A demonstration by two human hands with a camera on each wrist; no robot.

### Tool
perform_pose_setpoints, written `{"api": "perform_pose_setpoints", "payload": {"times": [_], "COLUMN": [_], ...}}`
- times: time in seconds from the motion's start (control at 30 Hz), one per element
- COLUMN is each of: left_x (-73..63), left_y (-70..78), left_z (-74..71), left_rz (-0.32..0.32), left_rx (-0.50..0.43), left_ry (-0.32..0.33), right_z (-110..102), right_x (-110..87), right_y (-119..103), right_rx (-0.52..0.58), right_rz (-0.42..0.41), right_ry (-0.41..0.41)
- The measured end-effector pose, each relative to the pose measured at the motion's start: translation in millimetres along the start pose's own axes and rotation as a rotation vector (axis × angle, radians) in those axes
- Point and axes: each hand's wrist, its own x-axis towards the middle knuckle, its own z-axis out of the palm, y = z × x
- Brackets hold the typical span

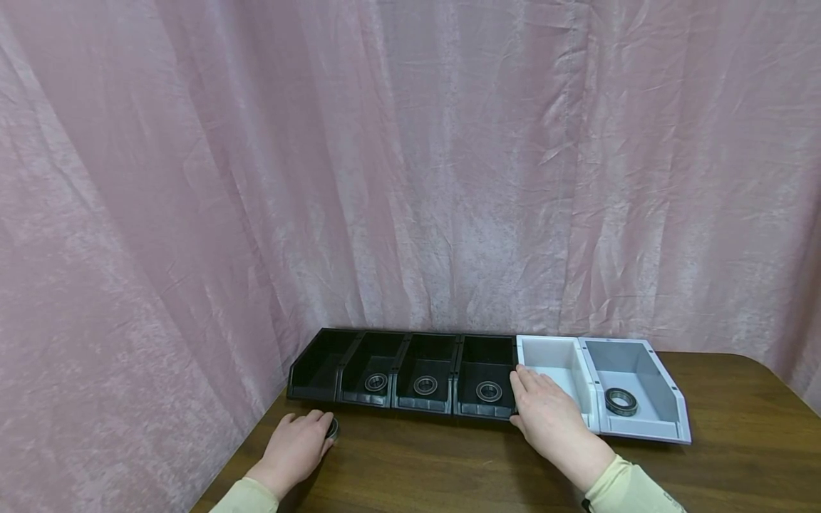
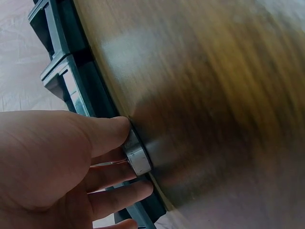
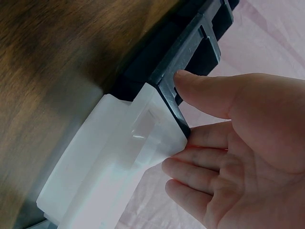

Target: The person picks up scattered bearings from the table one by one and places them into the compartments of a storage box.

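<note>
My left hand [image 1: 296,450] pinches a ball bearing [image 2: 138,157] between thumb and fingers, on the wood table just in front of the black bins. Its metal outer side shows in the left wrist view; most of it is hidden by the hand in the head view. My right hand [image 1: 551,413] lies with fairly straight fingers over the seam between the rightmost black bin [image 1: 471,410] and the white bin [image 3: 95,157]. Its thumb is right at the black bin's front rim, the fingers by the white bin's side wall.
Bearings lie singly in three black bins, one of them a bearing [image 1: 425,385] near the middle. The leftmost black bin [image 1: 308,392] shows none. In the grey bin [image 1: 648,427] at right is a larger bearing [image 1: 621,402]. A pink curtain [image 1: 410,178] hangs behind the table [image 1: 737,427].
</note>
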Motion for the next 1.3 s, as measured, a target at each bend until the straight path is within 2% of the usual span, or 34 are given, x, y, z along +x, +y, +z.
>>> {"api": "perform_pose_setpoints", "payload": {"times": [0.67,1.3], "left_x": [0.3,2.3], "left_y": [-0.1,-2.3], "left_z": [-0.5,0.7], "left_rz": [0.004,0.009], "left_rx": [-0.003,-0.006], "left_ry": [0.027,0.02], "right_z": [-1.5,-1.7], "right_x": [0.9,0.3], "right_y": [-0.7,-0.2], "right_rx": [-0.002,0.006], "right_rz": [0.005,0.007], "right_ry": [-0.021,-0.024]}}
